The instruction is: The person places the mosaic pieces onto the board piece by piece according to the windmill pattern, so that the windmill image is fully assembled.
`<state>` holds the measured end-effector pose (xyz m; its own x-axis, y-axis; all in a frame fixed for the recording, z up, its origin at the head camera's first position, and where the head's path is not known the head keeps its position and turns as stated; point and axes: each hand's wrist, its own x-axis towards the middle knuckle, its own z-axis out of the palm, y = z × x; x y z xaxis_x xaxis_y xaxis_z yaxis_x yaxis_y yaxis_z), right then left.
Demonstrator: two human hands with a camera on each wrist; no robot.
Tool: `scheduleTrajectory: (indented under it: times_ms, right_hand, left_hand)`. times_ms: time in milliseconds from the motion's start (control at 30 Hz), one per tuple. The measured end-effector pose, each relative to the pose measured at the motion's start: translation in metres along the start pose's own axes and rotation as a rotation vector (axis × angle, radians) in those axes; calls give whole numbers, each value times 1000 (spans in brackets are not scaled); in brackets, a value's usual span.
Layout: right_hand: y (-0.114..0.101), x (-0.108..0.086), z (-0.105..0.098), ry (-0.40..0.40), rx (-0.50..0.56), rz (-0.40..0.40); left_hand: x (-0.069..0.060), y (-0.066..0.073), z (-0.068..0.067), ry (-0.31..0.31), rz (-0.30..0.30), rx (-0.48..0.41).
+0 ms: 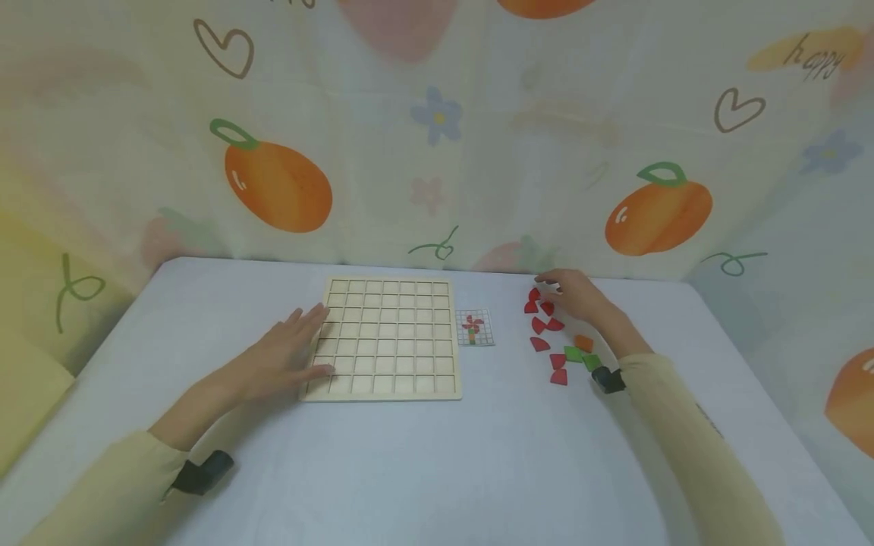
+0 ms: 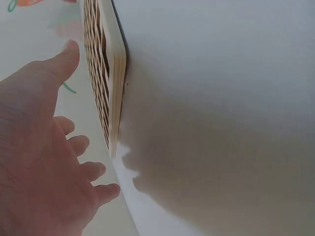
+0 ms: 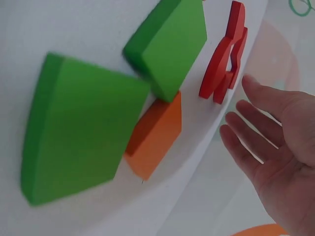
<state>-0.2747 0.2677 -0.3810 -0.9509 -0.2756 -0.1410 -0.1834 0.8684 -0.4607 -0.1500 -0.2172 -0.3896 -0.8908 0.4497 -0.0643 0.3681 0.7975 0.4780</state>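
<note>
A square wooden grid board lies left of centre on the white table. My left hand is at its left side, with fingers and thumb spread; in the left wrist view that hand holds nothing. Toward the table's back right, my right hand hovers by several red quarter-round pieces. Its fingers are loosely bent, and the right wrist view shows no piece in that hand. Two green pieces and an orange piece lie near the right wrist.
Between the board and the loose pieces lies a small pattern card with a red, green and orange flower design. A printed curtain hangs behind the table's back edge. The white tabletop extends in front of the board.
</note>
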Motion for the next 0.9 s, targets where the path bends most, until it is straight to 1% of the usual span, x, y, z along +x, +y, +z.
scheduleTrajectory:
  times_ms: [133, 267, 467, 533, 700, 900]
  right_hand:
    - [-1, 3, 3, -19, -2, -28]
    - [-1, 6, 7, -31, -26, -54]
    - [-1, 8, 8, -28, -17, -25]
    - [0, 9, 7, -32, -12, -22]
    - [2, 11, 5, -31, -14, -48]
    - [3, 11, 3, -23, -5, -56]
  left_hand:
    - [1, 2, 4, -25, 10, 3]
    - [2, 1, 7, -51, 21, 6]
    - [3, 0, 11, -59, 23, -2]
    - [3, 1, 12, -64, 23, 12]
    - [4, 3, 12, -74, 26, 63]
    - [3, 4, 12, -86, 31, 78]
